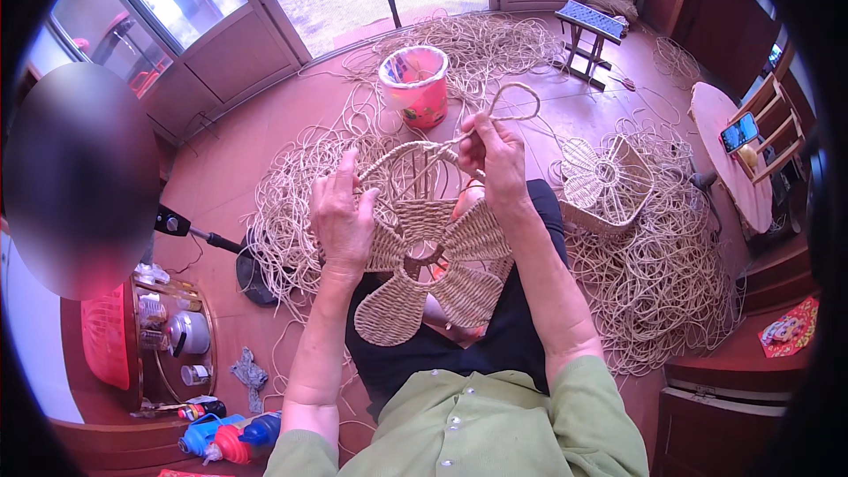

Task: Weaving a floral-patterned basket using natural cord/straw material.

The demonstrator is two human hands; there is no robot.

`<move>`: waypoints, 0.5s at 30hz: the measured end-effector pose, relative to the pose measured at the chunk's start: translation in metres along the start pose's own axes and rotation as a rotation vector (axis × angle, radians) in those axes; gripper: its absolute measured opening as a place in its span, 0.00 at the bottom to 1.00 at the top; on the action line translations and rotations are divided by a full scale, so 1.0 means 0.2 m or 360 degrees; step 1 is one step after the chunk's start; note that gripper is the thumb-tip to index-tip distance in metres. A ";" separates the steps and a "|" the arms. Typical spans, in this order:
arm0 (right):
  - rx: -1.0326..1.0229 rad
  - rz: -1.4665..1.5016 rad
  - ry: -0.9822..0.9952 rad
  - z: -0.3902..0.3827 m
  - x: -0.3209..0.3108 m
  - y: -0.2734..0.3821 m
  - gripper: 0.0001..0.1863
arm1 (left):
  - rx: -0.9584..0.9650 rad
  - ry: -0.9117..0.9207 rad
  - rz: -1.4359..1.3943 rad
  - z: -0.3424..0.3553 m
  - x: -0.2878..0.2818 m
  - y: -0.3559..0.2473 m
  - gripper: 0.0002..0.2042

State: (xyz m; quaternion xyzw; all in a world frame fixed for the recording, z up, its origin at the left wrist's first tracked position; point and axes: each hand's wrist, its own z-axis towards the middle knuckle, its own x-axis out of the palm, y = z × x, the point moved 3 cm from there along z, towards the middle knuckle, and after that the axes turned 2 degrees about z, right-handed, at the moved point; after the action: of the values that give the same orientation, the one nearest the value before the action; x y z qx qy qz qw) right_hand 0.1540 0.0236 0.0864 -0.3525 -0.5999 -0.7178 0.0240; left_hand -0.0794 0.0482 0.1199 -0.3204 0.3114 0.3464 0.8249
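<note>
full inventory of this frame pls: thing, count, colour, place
woven flower-shaped piece: 1, tan, on lap, both hands on it
cord strand: 1, tan, looped above the right hand
second woven flower piece: 1, tan, floor right
loose cord piles: many, tan, floor around the lap
bucket: 1, pink, floor ahead
stool: 1, wood with blue-grey top, far right
round table: 1, wood, right, phone on it
kettle: 1, silver, low shelf left
bottles: 2, blue and red, lower left
left hand: flat on the weave
right hand: fingers pinching the strand
</note>
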 end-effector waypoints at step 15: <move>-0.0528 -0.1481 0.0432 -0.37 0.21 -0.28 0.22 | -0.0059 -0.0200 -0.0051 -0.12 0.17 -0.05 0.02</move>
State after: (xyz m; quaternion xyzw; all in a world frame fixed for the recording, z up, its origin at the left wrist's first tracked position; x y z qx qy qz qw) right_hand 0.0612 -0.0095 0.0583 0.0492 -0.5629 -0.7773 -0.2766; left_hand -0.0584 0.0373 0.0832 -0.3182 0.2474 0.3583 0.8421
